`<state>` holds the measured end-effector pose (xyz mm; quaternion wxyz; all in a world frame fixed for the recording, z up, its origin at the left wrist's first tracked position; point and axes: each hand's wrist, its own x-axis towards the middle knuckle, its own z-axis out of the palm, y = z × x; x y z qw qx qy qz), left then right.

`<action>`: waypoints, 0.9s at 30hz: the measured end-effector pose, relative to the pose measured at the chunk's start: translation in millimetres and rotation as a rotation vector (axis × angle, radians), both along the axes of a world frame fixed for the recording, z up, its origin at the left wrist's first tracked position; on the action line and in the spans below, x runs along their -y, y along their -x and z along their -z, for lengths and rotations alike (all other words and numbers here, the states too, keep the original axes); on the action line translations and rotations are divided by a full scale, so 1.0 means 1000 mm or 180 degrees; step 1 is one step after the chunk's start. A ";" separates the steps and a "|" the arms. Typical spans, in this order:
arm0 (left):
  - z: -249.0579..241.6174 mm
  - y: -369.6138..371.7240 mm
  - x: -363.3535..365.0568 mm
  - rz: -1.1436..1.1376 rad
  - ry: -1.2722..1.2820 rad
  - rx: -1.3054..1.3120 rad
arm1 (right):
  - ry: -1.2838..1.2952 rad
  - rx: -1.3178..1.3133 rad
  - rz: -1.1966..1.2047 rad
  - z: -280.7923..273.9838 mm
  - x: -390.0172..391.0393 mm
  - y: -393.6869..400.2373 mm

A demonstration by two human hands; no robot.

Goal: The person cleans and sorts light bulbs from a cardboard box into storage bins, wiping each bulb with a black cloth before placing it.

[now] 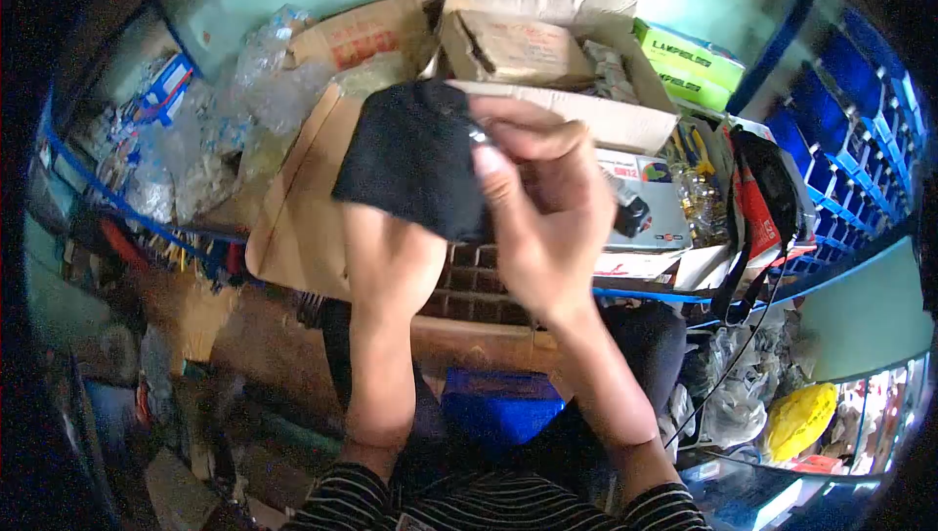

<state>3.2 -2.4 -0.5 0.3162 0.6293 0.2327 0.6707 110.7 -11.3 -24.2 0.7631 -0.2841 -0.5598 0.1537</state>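
A piece of black material (405, 155), like a cloth or soft pouch, is held up in front of me between both hands. My left hand (393, 253) grips it from below, its fingers hidden behind or inside the material. At the upper right edge, my right hand (555, 204) is closed in a pinch, thumb and fingers pressed on the material. Something small and shiny shows by the right thumb, too blurred to name. Behind the hands lies a brown cardboard sheet (293, 223) on the bench.
An open cardboard box (557, 106) stands at the back, with green lampholder boxes (689, 62) beside it. Clear plastic bags (278, 82) pile up at left. At right are a grey box (645, 209), a black strap (747, 267) and blue bins (860, 130).
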 end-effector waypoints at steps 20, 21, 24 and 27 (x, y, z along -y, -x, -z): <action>-0.063 -0.076 -0.008 0.0786 -0.0235 -0.2697 | 0.0234 -0.0015 0.0057 -0.027 0.024 -0.123; -0.066 -0.083 -0.014 0.0400 -0.0688 -0.3003 | 0.0262 -0.0243 0.0078 -0.026 0.026 -0.128; -0.079 -0.109 -0.031 0.0768 -0.1193 -0.3030 | 0.0344 -0.0789 0.0149 -0.024 0.027 -0.142; -0.063 -0.119 -0.061 -0.0237 -0.2232 -0.3695 | 0.0235 -0.0953 0.0542 -0.013 0.020 -0.158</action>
